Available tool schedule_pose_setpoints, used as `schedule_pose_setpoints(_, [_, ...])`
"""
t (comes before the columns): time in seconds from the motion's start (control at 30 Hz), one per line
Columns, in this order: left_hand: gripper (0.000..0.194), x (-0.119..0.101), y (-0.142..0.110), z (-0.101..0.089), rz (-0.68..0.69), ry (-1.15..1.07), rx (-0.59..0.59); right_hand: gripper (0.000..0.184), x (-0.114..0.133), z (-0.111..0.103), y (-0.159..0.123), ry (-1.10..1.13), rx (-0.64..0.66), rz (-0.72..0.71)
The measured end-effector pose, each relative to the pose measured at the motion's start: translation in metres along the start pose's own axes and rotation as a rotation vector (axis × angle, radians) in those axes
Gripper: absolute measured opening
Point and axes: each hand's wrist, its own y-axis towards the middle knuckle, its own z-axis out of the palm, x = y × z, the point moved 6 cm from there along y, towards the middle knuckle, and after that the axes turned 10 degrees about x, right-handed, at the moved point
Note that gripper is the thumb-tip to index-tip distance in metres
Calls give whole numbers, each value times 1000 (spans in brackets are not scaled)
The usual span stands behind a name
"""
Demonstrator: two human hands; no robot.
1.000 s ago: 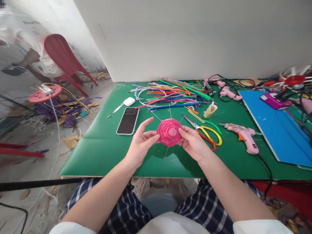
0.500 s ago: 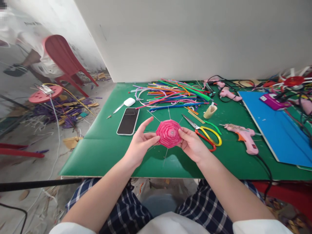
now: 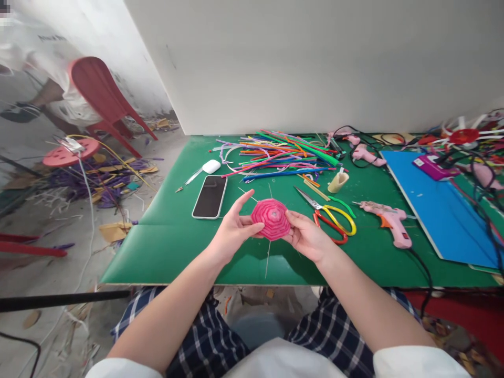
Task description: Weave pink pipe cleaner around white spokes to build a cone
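Note:
Between my two hands is a pink ribbed disc (image 3: 271, 220), wound in rings like a small umbrella top, with thin wire spokes sticking out past its rim. My left hand (image 3: 234, 229) pinches the left edge between thumb and fingers, its index finger raised. On the opposite edge my right hand (image 3: 308, 235) grips with the thumb on top and fingers beneath. The disc is held above the green table (image 3: 165, 247). Just right of my right hand lie scissors (image 3: 333, 218) with yellow and red handles.
Colourful pipe cleaners (image 3: 275, 152) lie heaped at the back. A phone (image 3: 210, 197) and white case (image 3: 211, 166) are on the left. Rightward are a pink glue gun (image 3: 394, 220), a beige holder (image 3: 338, 181) and a blue board (image 3: 437, 210). Another person sits by a red chair (image 3: 94, 89).
The pink disc has tipped, showing its rings at a flatter angle, and its lower spoke reaches closer to the table's front edge. My left thumb lies further over the rim. The view shifted slightly.

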Motion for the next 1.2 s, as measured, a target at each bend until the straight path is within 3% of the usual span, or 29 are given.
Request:
schedule_pose_setpoints(0.2, [95,-6,-3,3,-18,36,105,6,6,14,1,-61,-40,-99])
schedule_pose_setpoints(0.5, [82,-19,-11,2,59,78,158,7,3,30,-6,-65,-55,-162])
schedule_pose_setpoints(0.77, [80,-16,-13,15,62,222,209,34,13,44,-29,-256,36,-238])
schedule_pose_setpoints(0.87, [62,-26,-19,11,107,550,58,37,28,40,-37,-437,-68,-319])
schedule_pose_setpoints(0.93, [54,-35,-24,5,157,611,-90,35,43,44,-46,-643,-145,-452])
schedule_pose_setpoints(1.0, [51,-37,-25,5,145,444,-109,29,55,56,-56,-925,-230,-605])
schedule_pose_setpoints(1.1, [49,-24,-18,18,-14,-104,111,26,53,77,-60,-1372,-317,-695])
schedule_pose_setpoints(1.2, [48,-13,-9,25,-111,-587,226,29,31,97,-47,-1761,-222,-703])
